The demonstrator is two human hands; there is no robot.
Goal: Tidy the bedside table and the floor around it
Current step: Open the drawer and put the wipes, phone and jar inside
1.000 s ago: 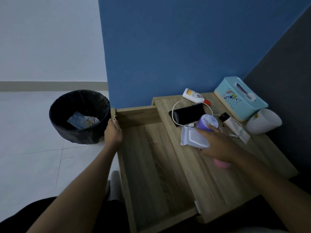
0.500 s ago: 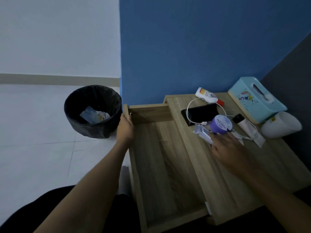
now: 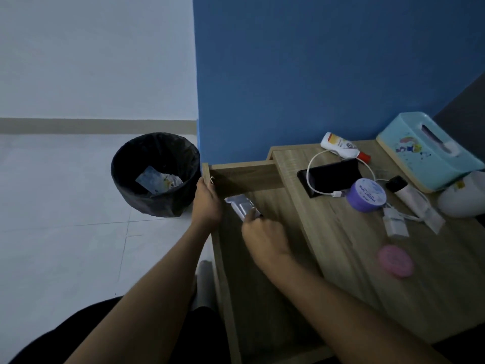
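Observation:
The wooden bedside table [image 3: 349, 261] has its drawer [image 3: 262, 298] pulled out to the left. My left hand [image 3: 207, 203] grips the drawer's front panel at its far corner. My right hand [image 3: 265, 240] holds a pale purple wipes pack [image 3: 240, 204] over the far end of the drawer. On the tabletop lie a black phone [image 3: 333, 176] with a white cable, a purple jar [image 3: 366, 194], a white charger plug [image 3: 395, 223], a pink round case [image 3: 396, 260], a white bottle with a red cap [image 3: 341, 147] and a white tube [image 3: 414, 200].
A black bin [image 3: 154, 174] with paper inside stands on the white tiled floor left of the drawer. A teal tissue box [image 3: 427, 151] and a white cup on its side [image 3: 462, 198] sit at the table's far right. The blue wall rises behind.
My right hand lifted the wipes pack off the tabletop and carried it left over the open drawer. The pink case, hidden before, is now uncovered. My left hand stays on the drawer front.

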